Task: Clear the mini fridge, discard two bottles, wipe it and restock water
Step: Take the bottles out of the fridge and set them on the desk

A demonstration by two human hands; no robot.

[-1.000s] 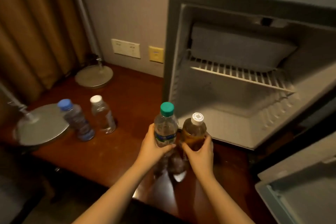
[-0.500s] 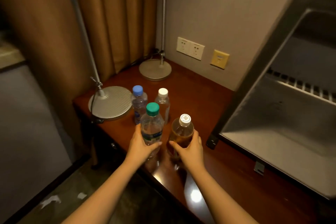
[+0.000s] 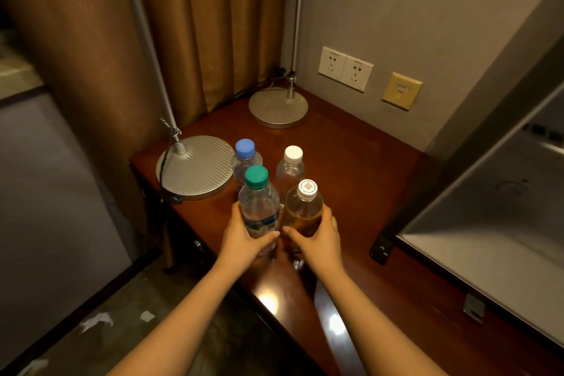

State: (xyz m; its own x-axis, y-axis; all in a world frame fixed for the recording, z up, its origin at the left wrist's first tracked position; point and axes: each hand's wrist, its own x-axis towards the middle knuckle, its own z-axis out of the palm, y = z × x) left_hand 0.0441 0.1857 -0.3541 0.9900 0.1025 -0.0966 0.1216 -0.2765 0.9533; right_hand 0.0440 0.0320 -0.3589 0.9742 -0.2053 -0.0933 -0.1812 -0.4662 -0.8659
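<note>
My left hand grips a clear green-capped water bottle around its lower body. My right hand grips a white-capped bottle of amber drink right beside it. Both bottles are upright over the wooden desk, near its front edge. Just behind them stand a blue-capped water bottle and a clear white-capped bottle. The open mini fridge fills the right side, its visible grey interior bare.
Two round metal lamp bases stand on the desk, one at the left edge and one in the back corner. Brown curtains hang behind. Wall sockets sit on the back wall. Paper scraps lie on the floor.
My view has swung left, away from the fridge toward the desk corner. Both hands carried their bottles left, up to the two standing bottles.
</note>
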